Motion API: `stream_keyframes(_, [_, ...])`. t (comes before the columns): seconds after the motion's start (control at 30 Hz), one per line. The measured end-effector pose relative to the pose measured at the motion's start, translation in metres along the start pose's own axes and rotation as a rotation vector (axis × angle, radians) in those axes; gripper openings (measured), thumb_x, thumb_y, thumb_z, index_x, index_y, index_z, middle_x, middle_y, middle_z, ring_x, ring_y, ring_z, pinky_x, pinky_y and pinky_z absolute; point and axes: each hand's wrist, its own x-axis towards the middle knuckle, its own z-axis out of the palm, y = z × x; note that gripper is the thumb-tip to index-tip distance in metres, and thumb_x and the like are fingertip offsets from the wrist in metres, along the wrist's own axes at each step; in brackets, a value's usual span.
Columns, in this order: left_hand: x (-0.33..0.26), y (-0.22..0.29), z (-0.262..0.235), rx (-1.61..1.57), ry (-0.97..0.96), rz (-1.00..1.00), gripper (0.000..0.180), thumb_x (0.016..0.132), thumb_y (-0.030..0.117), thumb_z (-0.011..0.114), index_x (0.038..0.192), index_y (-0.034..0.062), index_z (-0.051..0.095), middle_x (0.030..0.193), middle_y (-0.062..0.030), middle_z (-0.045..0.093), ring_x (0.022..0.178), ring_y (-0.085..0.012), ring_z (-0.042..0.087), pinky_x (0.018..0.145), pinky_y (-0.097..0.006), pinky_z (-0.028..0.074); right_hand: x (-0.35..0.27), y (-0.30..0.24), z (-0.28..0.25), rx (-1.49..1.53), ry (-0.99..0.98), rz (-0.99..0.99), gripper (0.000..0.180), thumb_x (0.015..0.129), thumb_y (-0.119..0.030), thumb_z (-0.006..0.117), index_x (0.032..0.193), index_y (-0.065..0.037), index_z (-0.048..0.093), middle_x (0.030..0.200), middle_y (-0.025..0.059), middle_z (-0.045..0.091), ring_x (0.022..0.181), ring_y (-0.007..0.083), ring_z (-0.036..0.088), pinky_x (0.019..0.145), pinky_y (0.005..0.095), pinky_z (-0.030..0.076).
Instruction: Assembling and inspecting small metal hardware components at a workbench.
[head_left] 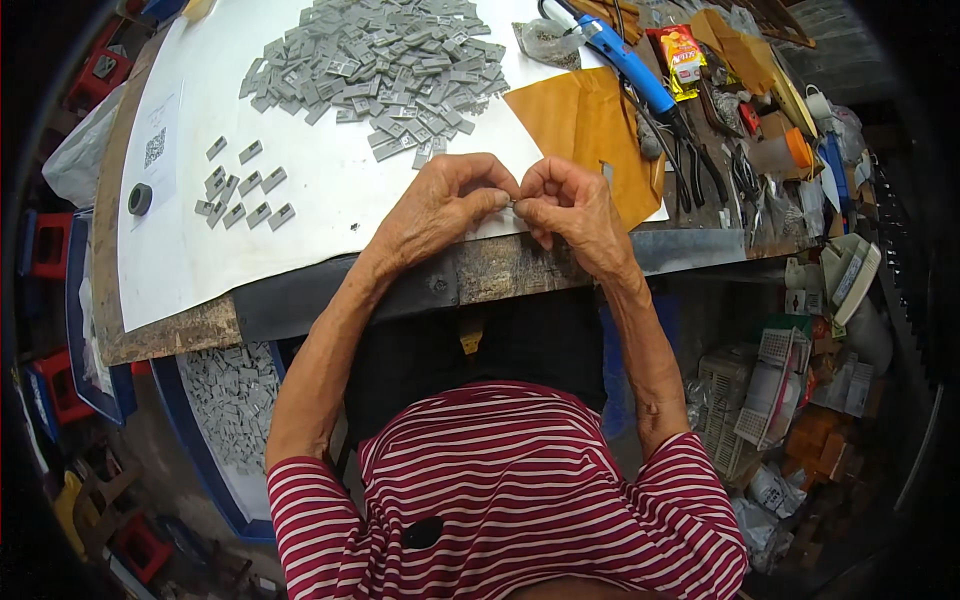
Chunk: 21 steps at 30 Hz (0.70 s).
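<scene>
Both hands meet over the front edge of the white-covered table. My left hand pinches thumb against forefinger, and my right hand does the same close beside it. Between the fingertips sits a tiny piece, mostly hidden, too small to name. Beyond my hands lies a big heap of small grey rectangular parts. Several more grey parts lie apart from the heap on the left, roughly in rows. A brown paper envelope rests just past my right hand.
A blue-handled power tool, pliers and a red-yellow packet crowd the right side. A black ring sits far left. Below the table, a blue tray holds many grey parts. White baskets stand at the lower right.
</scene>
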Motion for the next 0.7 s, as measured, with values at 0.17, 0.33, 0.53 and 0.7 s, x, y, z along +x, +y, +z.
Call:
stream_keyframes(0.17, [0.001, -0.004, 0.000, -0.072, 0.004, 0.053, 0.014, 0.078, 0.006, 0.053, 0.089, -0.0005, 0.059, 0.069, -0.0023, 0.057, 0.061, -0.0073, 0.049, 0.057, -0.021, 0.042, -0.001, -0.002, 0.007, 0.111, 0.047, -0.011, 0.011, 0.074, 0.002, 0.059, 0.083, 0.001, 0.053, 0.064, 0.0023, 0.054, 0.048, 0.0051, 0.049, 0.040, 0.0175, 0.037])
stream_keyframes(0.33, [0.002, -0.002, 0.000, -0.114, 0.024, 0.066, 0.014, 0.077, 0.005, 0.054, 0.089, -0.0010, 0.058, 0.069, -0.0019, 0.055, 0.059, -0.0075, 0.049, 0.054, -0.022, 0.042, -0.001, -0.005, 0.010, 0.083, 0.115, -0.039, 0.012, 0.073, 0.003, 0.057, 0.083, 0.002, 0.052, 0.063, -0.0001, 0.051, 0.049, 0.0032, 0.046, 0.041, 0.0171, 0.035])
stream_keyframes(0.53, [0.002, -0.003, 0.002, 0.116, 0.025, 0.116, 0.017, 0.074, 0.002, 0.058, 0.091, -0.0016, 0.057, 0.071, -0.0040, 0.056, 0.060, -0.0079, 0.050, 0.055, -0.022, 0.042, 0.001, 0.000, 0.009, 0.052, 0.176, -0.071, 0.012, 0.072, 0.002, 0.056, 0.083, 0.001, 0.052, 0.063, -0.0026, 0.049, 0.050, 0.0012, 0.042, 0.041, 0.0163, 0.032])
stream_keyframes(0.7, [0.000, -0.004, 0.007, 0.328, 0.140, 0.286, 0.020, 0.071, 0.000, 0.061, 0.091, -0.0018, 0.056, 0.075, -0.0133, 0.059, 0.065, -0.0205, 0.059, 0.060, -0.029, 0.047, -0.001, 0.001, 0.009, 0.014, 0.206, -0.080, 0.010, 0.073, 0.002, 0.056, 0.082, 0.002, 0.052, 0.063, -0.0031, 0.049, 0.052, 0.0011, 0.043, 0.043, 0.0161, 0.033])
